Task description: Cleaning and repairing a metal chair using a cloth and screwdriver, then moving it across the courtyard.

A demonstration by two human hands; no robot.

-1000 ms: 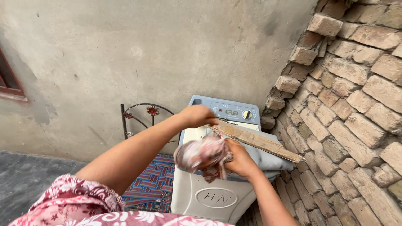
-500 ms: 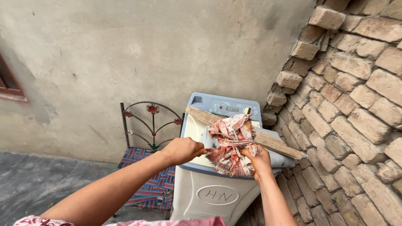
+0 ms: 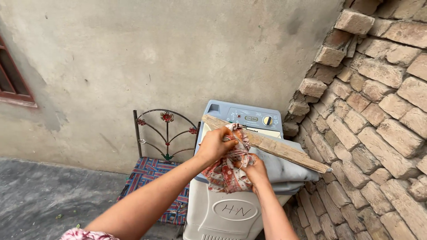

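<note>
Both hands hold a red and white patterned cloth (image 3: 227, 171) above a light blue and white washing machine (image 3: 224, 211). My left hand (image 3: 216, 144) grips the cloth's upper part. Lower down, my right hand (image 3: 254, 172) clutches the same cloth, which hangs bunched between the two hands over the machine's front. A long wooden plank (image 3: 275, 146) lies slantwise across the machine's top, over folded grey fabric (image 3: 284, 171).
A metal chair (image 3: 161, 133) with a woven red and blue seat stands left of the machine, against a plastered wall (image 3: 155, 58). A rough brick wall (image 3: 369, 111) rises close on the right. Grey ground (image 3: 40, 195) spreads to the left.
My left hand has moved up and right from the machine's left side and now grips the cloth's top. The cloth, held high and spread by the right hand, is lower and bunched.
</note>
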